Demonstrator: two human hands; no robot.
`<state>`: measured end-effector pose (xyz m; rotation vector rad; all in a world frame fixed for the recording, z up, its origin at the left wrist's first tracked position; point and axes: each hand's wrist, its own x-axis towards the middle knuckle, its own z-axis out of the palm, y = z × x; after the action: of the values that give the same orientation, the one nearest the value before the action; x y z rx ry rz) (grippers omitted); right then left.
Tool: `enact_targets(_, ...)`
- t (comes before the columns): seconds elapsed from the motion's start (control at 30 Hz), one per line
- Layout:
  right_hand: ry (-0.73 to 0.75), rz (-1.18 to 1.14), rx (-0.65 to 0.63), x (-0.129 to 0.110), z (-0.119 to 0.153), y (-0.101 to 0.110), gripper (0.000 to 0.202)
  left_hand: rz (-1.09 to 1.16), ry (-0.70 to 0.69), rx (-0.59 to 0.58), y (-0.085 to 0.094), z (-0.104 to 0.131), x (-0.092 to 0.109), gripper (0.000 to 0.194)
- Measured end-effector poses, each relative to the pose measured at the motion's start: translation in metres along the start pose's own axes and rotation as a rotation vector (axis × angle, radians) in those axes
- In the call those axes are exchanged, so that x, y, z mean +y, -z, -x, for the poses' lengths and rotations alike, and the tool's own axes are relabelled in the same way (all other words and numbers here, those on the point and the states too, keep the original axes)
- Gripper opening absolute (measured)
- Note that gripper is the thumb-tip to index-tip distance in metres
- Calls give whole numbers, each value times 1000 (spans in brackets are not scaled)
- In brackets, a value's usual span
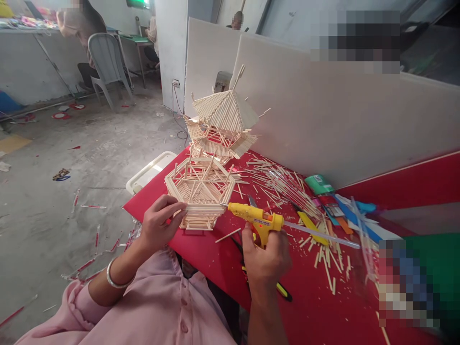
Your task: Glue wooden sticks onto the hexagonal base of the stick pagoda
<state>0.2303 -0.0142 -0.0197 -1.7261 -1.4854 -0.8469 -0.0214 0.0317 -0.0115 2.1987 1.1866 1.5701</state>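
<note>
My right hand (pixel 266 256) grips a yellow hot glue gun (pixel 256 218), with a clear glue stick (pixel 323 235) jutting from its back. The nozzle points left at the near right edge of a many-sided wooden stick frame (pixel 201 184). Thumb and fingers of my left hand (pixel 161 223) pinch the near left edge of this frame. Behind it stands a stick model of a tiered pagoda (pixel 223 117) with a pointed roof. One loose stick (pixel 228 235) lies below the glue gun.
Many loose sticks (pixel 280 179) spread over the red table (pixel 215 268). A green-and-white roll (pixel 319 184), a yellow cutter (pixel 312 227) and plastic packs lie to the right. White boards (pixel 287 105) stand behind. A person (pixel 82 28) sits near a grey chair (pixel 108 62).
</note>
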Motion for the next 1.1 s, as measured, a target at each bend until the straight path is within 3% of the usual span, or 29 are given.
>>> enact_targets(0.47,29,6,58,2,-3,1,16,-11,-6,-3,-1,1,-1,16)
enact_targets(0.6,8,-24,25,3,-1,-1,16,5,-15,9,-1,0,0,17)
enact_targets(0.73,-135,-197,-109,0,0,-1,30,5,-11,3,-1,-1,2,16)
enact_targets(0.9,-451,-403,-408,10,3,12,51,-7,-5,-16,1,-1,1,16)
enact_targets(1.0,-479,-387,-562,33,13,22,54,2,0,-17,2,0,-2,17)
enact_targets(1.1,-447,-299,-636,61,33,31,45,15,15,-21,2,2,-4,18)
